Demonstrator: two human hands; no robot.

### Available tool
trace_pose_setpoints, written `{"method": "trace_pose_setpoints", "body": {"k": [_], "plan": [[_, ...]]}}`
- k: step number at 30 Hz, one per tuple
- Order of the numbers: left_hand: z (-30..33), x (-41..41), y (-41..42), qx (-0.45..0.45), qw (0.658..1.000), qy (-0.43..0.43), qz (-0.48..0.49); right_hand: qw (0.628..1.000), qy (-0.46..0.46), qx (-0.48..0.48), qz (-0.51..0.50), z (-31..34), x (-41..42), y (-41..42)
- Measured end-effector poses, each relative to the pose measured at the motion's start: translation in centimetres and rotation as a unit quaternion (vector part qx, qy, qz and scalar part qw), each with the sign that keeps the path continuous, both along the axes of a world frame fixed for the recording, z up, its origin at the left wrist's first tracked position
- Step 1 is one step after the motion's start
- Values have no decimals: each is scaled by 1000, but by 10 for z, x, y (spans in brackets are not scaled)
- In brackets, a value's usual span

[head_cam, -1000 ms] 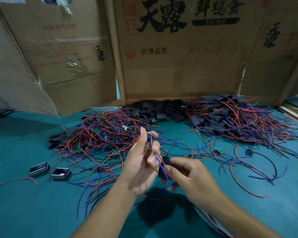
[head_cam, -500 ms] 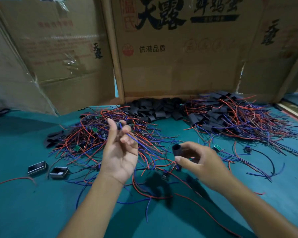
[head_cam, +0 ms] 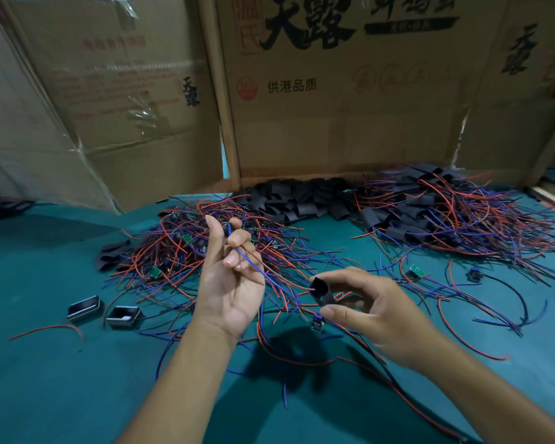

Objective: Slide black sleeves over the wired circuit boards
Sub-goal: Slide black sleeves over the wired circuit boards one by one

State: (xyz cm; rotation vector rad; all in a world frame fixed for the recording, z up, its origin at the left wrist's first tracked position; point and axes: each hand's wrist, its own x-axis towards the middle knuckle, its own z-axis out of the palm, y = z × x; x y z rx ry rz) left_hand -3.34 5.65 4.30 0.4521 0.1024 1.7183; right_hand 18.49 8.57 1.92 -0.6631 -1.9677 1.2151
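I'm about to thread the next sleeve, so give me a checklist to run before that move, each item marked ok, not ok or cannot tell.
1. Black sleeve held in the right hand: ok, pinched between thumb and fingers.
2. Sleeve mouth open: ok, the end facing the left hand gapes.
3. Blue wire held in the left hand: ok, pinched at the fingertips.
4. Wire aimed at the sleeve: ok, it slants toward it.
5. Wire entered in the sleeve: cannot tell, its end is lost among loose wires.
6. Circuit board on the held wire: cannot tell, fingers hide the top end.
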Motion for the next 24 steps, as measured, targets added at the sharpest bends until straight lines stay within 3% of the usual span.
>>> {"method": "trace_pose_setpoints", "body": {"k": [4,12,17,24], "plan": [[-2,0,1,0,1000,10,-12,995,-26,97,-7,0,3,1],[1,1,0,-42,999,15,27,986,-67,149,19,4,3,-2],[4,5,1,-69,996,23,52,987,-60,145,24,4,1,-4],[7,14,-1,-95,985,98,102,998,-2,51,21,1,-2,-9]]}}
